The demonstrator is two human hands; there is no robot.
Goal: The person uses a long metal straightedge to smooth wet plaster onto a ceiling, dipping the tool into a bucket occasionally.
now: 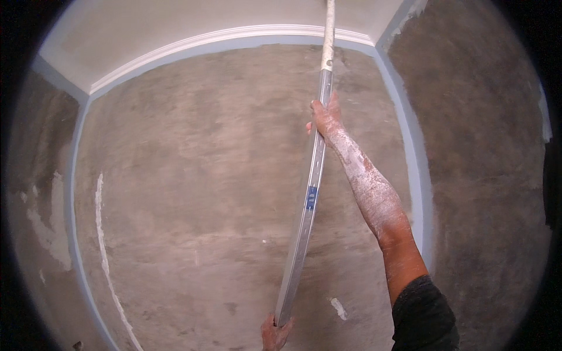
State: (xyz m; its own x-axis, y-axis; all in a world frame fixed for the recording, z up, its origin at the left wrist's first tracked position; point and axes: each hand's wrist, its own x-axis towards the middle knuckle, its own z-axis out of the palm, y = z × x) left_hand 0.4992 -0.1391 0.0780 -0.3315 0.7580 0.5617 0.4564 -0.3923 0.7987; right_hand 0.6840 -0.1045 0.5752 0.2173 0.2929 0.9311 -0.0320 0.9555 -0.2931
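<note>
My right hand (325, 120) and left hand (276, 334) both clasp the metal straightedge (302, 243) — a slack lower grip might swing its top into the crown moulding (234, 33).

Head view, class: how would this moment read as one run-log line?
left hand: holds metal bar, lower end | right hand: holds it higher up | behind: brown wall, pale blue border

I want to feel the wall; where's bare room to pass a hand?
Widest is the brown wall between the pale streak at left and the metal bar. A slimmer gap lies between the right forearm and the blue strip. Crowded: along the bar, where the right hand and left hand hold it.
</note>
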